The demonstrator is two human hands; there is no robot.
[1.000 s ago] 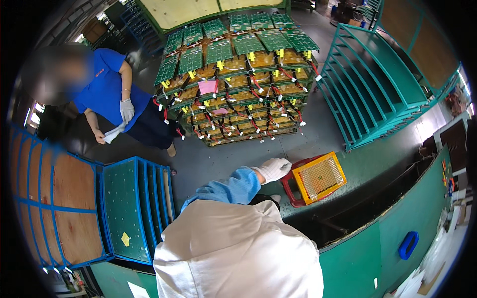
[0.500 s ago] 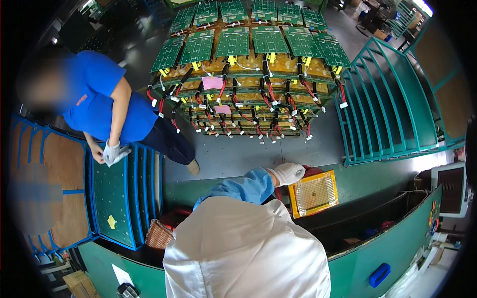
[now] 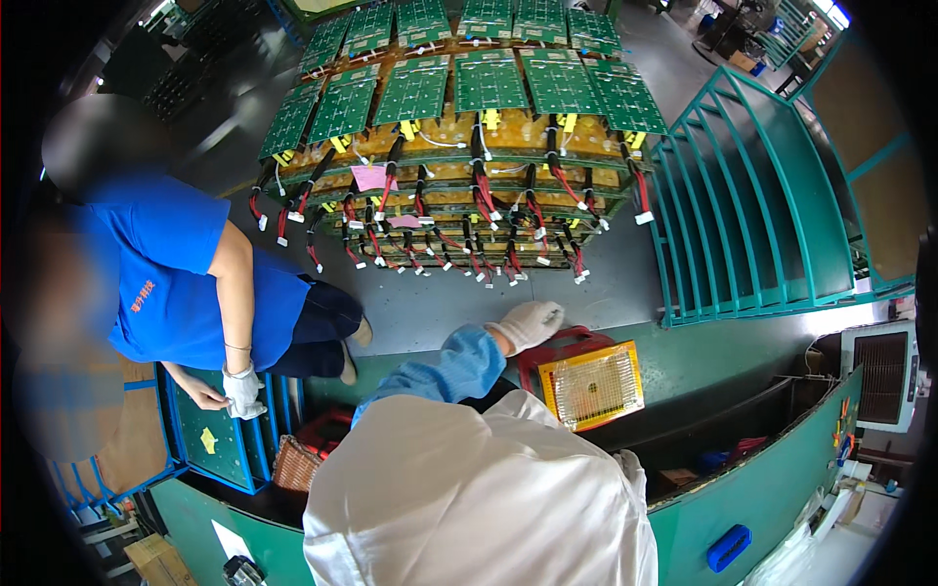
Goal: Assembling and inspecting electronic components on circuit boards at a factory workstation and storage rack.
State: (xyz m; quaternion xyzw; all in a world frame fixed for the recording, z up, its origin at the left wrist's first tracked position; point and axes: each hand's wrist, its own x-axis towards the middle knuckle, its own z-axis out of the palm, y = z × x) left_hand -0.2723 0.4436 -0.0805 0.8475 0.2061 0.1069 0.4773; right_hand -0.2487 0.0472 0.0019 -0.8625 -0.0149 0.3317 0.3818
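Observation:
My left hand (image 3: 529,325), in a white knit glove with a light blue sleeve, is out in front of me with its fingers curled in. Nothing shows in it, though its palm side is hidden. Just to its right is a red chair-like frame (image 3: 580,347). A yellow-framed panel (image 3: 592,385) with a pale, finely lined face is against that frame. My right hand is out of sight. White cloth (image 3: 469,488) covers the lower middle of the view. Ahead stands a tiered rack of green circuit boards (image 3: 415,90), with red and black cable bundles (image 3: 485,186) hanging from its front.
At left, a person in a blue shirt (image 3: 176,283) has one gloved hand (image 3: 243,393) over a blue-framed rack (image 3: 220,430). A teal shelf rack (image 3: 752,195) stands at right. Behind me runs a green bench panel (image 3: 791,488) with a blue object (image 3: 729,548). A wicker basket (image 3: 295,464) is at lower left.
My view has shifted, so the board rack and panel appear further left. My left hand has moved slightly up and left, away from the panel. The other person's hands are lower.

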